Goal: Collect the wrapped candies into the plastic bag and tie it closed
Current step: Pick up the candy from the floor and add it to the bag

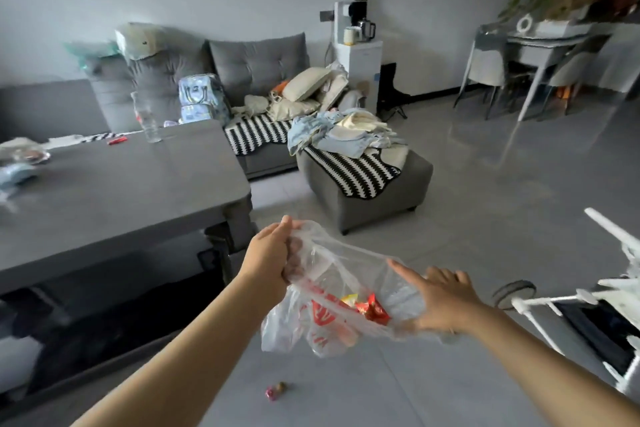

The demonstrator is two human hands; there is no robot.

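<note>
A clear plastic bag (332,291) with red print hangs in front of me, its mouth stretched wide. My left hand (270,257) is closed on the bag's left rim. On the opposite rim my right hand (440,302) has its fingers spread, with the plastic under the palm and thumb. Red and yellow wrapped candies (367,309) lie inside the bag. Two small wrapped candies (276,391), one pink and one brownish, lie on the floor below the bag. A red wrapper (117,141) lies on the far side of the grey table.
A grey low table (114,191) stands to my left with a clear bottle (149,121) and plastic-wrapped items (24,154). Ahead sit a grey sofa and an ottoman (367,180) piled with clothes. A white frame (588,302) juts in at the right.
</note>
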